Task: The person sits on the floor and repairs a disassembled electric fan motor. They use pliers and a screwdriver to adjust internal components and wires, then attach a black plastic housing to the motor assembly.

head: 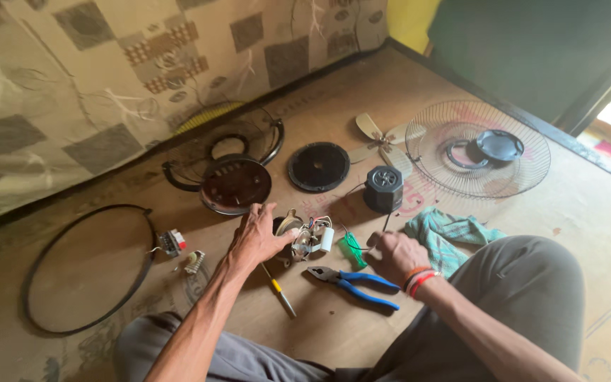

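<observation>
- The left hand (257,237) lies on top of the fan motor (298,237), fingers curled over its near left side, gripping and steadying it on the floor (334,332).
- The fan motor sits on the floor between the 2 hands, with loose wires and a small white capacitor (327,239) sticking out on its right.
- The right hand (394,256) is closed into a fist around a green-handled screwdriver (353,249), whose handle juts toward the motor; I cannot tell where its tip touches.
- The right wrist carries orange and red bands (419,278).
- Blue-handled pliers (353,281) lie on the floor just below the right hand, jaws pointing left.
- A yellow-handled screwdriver (278,288) lies under the left forearm, near the pliers.
- A black motor housing (383,188) stands just behind the right hand, and a round black cover (318,166) lies to its left.
- A dark round rear guard (229,173) rests farther left, near the patterned cloth wall.
- A wire front grille (477,148) with a dark cap lies at the right, partly over the cream fan blades (383,139).
- A black ring (86,269) lies at the far left, beside a small switch block (172,242).
- A teal cloth (447,233) lies by the right knee.
</observation>
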